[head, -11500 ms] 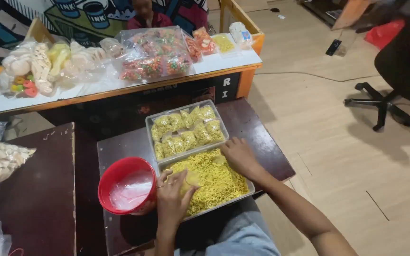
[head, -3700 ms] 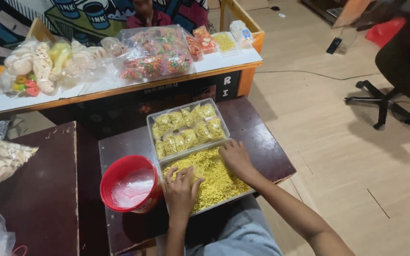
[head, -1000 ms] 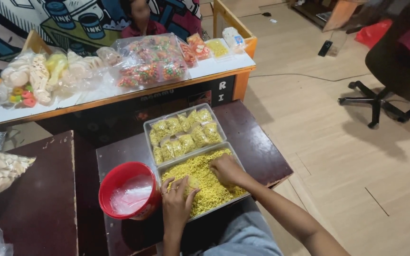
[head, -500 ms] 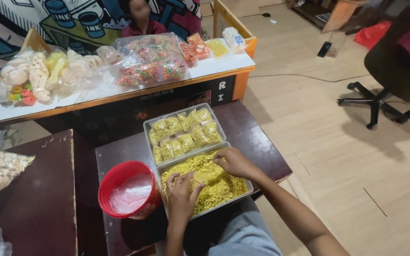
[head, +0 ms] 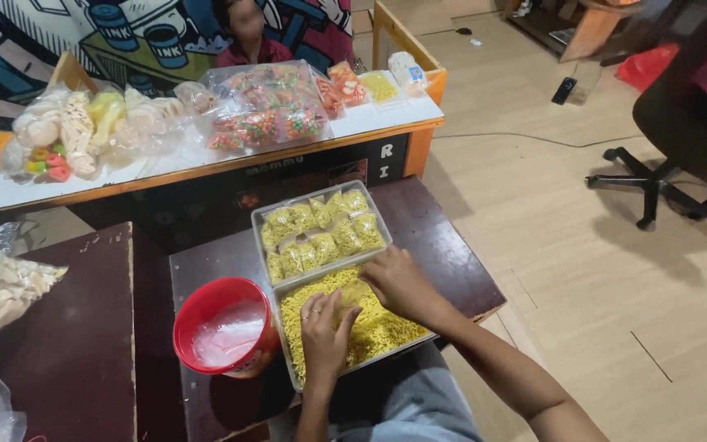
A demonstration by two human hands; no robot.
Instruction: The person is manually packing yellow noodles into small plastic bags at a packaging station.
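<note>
The near tray (head: 419, 340) on the dark table (head: 452, 254) brims with loose yellow noodle snack; the left hand (head: 325, 327) and right hand (head: 398, 282) together pinch a small clear bag (head: 353, 293) over it. Half a second ago the hands sat slightly farther apart. A red bucket (head: 222, 327) stands at nine o'clock of the tray, and a tray of filled packets (head: 317, 229) at twelve.

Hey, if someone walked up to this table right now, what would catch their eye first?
Probably the tray of loose yellow noodle snack at the near table edge, with the left hand and right hand both in it. Next, the red bowl left of it and the tray of filled packets behind.
</note>
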